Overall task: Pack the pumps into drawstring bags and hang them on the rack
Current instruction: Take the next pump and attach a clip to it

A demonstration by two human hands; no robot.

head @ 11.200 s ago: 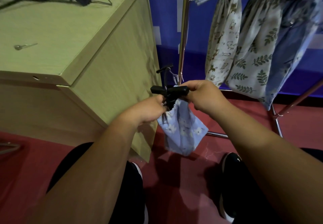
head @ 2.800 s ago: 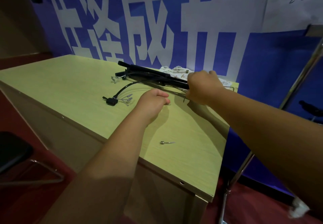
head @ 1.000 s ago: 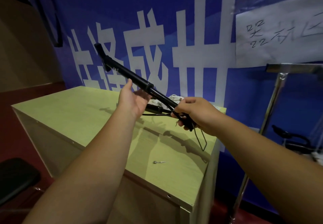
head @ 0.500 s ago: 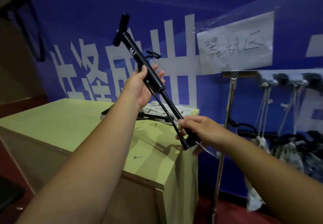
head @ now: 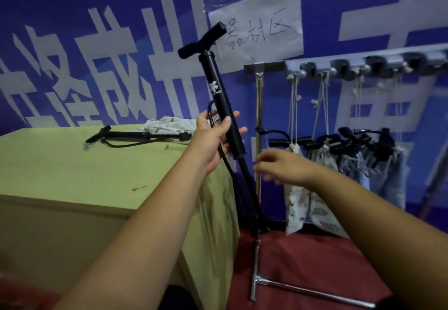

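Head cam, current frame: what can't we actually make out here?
- Right hand: motion-blurred in the head view; whether its fingers hold anything is unreadable.
- Held pump, gripped by left hand: its foot is lost in shadow beside the table.
- Hanging bags: cloth hides contents.
- Rack: cut off by right edge.
- Small metal piece on the table: too small to identify.

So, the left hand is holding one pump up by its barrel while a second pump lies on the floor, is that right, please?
Not quite: the second pump lies on the table, not on the floor, as the head view shows. The rest stands: the left hand holds one pump up by its barrel.
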